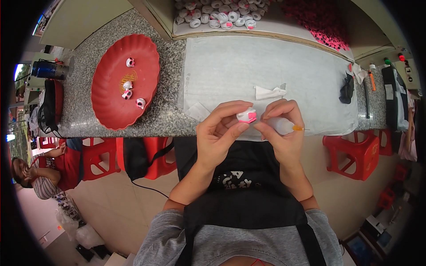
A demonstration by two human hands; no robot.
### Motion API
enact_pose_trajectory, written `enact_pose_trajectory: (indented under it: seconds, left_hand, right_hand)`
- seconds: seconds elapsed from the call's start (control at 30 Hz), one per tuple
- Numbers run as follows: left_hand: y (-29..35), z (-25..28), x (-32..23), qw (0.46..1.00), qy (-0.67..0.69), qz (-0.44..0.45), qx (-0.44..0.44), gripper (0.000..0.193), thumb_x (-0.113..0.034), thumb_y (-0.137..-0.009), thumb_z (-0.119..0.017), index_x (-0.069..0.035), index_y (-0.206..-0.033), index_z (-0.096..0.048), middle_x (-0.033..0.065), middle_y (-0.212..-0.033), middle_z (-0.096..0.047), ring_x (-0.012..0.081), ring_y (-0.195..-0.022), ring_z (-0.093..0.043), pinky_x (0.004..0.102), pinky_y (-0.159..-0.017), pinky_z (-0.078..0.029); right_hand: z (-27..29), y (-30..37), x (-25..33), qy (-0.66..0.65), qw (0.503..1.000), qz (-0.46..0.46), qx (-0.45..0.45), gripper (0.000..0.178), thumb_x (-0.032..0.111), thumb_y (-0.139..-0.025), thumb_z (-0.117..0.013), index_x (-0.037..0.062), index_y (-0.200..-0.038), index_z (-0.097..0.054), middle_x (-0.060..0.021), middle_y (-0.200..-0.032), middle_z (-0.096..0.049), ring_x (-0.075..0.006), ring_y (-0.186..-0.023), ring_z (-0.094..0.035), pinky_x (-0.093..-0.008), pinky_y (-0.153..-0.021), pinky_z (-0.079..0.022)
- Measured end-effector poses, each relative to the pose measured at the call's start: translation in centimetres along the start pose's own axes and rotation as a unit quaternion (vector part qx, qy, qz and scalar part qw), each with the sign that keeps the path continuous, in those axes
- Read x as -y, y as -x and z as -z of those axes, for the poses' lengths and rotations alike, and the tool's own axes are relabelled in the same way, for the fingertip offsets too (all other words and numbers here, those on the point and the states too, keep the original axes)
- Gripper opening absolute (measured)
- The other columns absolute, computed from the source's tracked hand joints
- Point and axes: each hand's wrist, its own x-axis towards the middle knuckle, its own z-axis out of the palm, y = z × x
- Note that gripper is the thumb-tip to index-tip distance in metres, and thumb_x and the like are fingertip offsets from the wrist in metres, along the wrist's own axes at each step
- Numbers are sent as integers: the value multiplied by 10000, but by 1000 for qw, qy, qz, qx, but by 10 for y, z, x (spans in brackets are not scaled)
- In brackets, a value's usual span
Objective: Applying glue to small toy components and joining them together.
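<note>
Tray (106, 84) left, sheet (213, 66) right

On the desk (172, 93), the tray holds pieces (130, 62). At the sheet's near edge, the left hand's (218, 131) piece (246, 115) is left of the right hand's (286, 142) bottle (280, 125); a tissue (268, 93) lies beyond.

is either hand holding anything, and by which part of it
The left hand pinches a white-and-pink piece by opposite sides; the right hand holds a bottle by its pale body, orange tip free.

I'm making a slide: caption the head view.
Left hand holds a white-and-pink toy piece, right hand a needle-tipped squeeze bottle; similar pieces in a scalloped red tray.
</note>
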Motion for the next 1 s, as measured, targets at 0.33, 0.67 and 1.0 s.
enact_pose_trajectory:
  seconds: [0.33, 0.67, 1.0]
  left_hand:
    - [3, 1, -2, 999, -36, -16, 37, 258, 32, -699, -555, 18, -954, -527, 120, -965, -541, 196, -944, -490, 367, -909, -304]
    - [2, 6, 5, 997, -28, -31, 71, 223, -6, -702, -568, -13, -924, -553, 92, -921, -570, 189, -914, -516, 439, -934, -237]
    - [1, 8, 6, 998, -37, -21, 55, 201, -71, -697, -593, -47, -896, -572, 77, -886, -584, 187, -876, -535, 449, -950, -175]
  right_hand:
    - [6, -5, 13, -79, 976, -161, 125, 334, -41, -634, -595, -19, -953, -496, -78, -731, -539, -78, -582, -502, -162, -392, -377]
    - [5, 2, 5, -128, 978, -138, 94, 248, -10, -658, -628, -14, -892, -543, -65, -716, -562, -66, -566, -503, -152, -412, -360]
    - [2, 4, 0, -144, 976, -142, 86, 239, 2, -653, -637, -18, -873, -546, -58, -675, -544, -68, -541, -487, -166, -403, -371]
